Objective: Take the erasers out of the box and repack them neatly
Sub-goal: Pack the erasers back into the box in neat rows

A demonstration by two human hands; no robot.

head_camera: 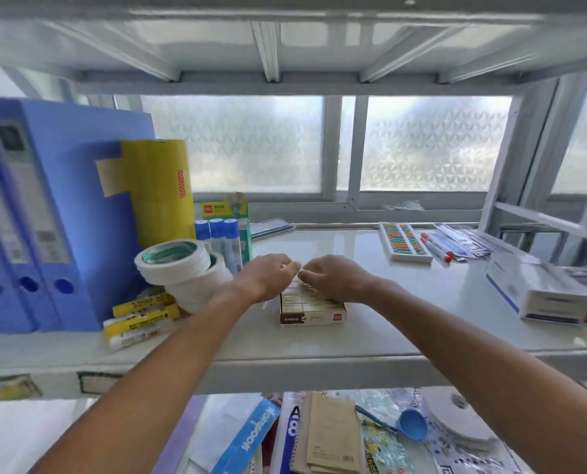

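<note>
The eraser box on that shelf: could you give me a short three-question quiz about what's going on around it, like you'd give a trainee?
1. True or false: the eraser box stands on the same shelf as the blue binders.
2. Which lies directly left of the box? A) the tape rolls B) the abacus C) the red-capped markers
3. Fill in: the left hand and right hand meet above the box's ____ end.

Key
1. True.
2. A; the abacus and markers lie off to the right.
3. Far; the fingers nearly touch there. Whether they pinch an eraser cannot be told.
</note>
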